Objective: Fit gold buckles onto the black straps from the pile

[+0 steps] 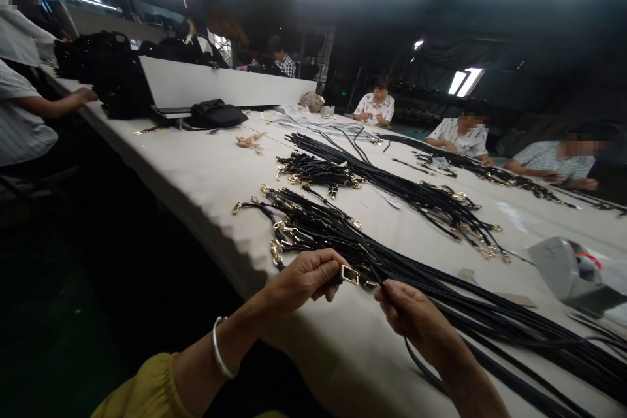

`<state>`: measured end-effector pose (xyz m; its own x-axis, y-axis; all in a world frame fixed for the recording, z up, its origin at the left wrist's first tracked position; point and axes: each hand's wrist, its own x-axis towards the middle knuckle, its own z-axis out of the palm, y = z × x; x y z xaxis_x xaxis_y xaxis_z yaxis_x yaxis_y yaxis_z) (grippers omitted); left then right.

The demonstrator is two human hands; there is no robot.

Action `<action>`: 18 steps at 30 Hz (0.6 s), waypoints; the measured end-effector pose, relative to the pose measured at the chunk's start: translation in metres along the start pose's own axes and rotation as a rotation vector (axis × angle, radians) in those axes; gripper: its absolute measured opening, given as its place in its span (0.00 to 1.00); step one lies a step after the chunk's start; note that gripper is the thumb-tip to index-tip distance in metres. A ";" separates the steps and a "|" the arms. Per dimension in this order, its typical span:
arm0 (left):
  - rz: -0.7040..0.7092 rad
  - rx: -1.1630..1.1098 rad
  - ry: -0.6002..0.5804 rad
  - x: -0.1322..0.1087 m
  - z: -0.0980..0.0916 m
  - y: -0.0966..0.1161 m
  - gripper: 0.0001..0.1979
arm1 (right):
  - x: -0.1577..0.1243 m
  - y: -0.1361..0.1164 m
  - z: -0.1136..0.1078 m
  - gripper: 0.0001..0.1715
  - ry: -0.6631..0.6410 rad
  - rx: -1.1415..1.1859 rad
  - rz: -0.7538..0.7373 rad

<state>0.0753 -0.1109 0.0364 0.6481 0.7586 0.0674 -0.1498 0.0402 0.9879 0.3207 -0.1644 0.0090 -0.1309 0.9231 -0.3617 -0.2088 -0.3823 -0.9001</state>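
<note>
Between the fingers of my left hand (308, 279) is a gold rectangular buckle (350, 275), its frame sticking out toward the right. My right hand (416, 315) pinches a thin black strap (373, 262), whose free end points up and left, close to the buckle but apart from it. A length of strap hangs below the right hand. Just beyond both hands lies a pile of long black straps (313, 225) with gold clasps at the left ends. What the left palm covers is hidden.
Farther back are a bundle of short straps (318, 171) and a long strap bundle (392, 179). A grey container (563, 268) stands at right. Black bags (112, 72) and a white panel (220, 85) line the left. Several co-workers sit around the table (196, 170).
</note>
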 end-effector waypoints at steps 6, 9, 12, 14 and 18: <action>-0.016 -0.191 0.010 -0.004 0.013 -0.003 0.18 | -0.005 0.008 0.013 0.26 -0.156 -0.072 -0.046; -0.004 -0.186 0.001 -0.002 0.025 -0.013 0.18 | -0.005 0.012 0.022 0.27 -0.150 -0.024 -0.088; 0.015 -0.158 -0.005 0.002 0.034 -0.025 0.19 | -0.005 0.012 0.032 0.27 -0.149 0.025 -0.123; 0.033 -0.109 0.020 0.003 0.038 -0.030 0.19 | -0.005 0.011 0.037 0.26 -0.095 0.045 -0.148; 0.054 0.091 0.104 0.004 0.042 -0.034 0.17 | -0.005 0.009 0.046 0.34 0.086 0.003 -0.317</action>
<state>0.1141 -0.1366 0.0092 0.5590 0.8217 0.1107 -0.1109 -0.0583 0.9921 0.2752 -0.1740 0.0137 0.0234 0.9963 -0.0824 -0.2290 -0.0749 -0.9705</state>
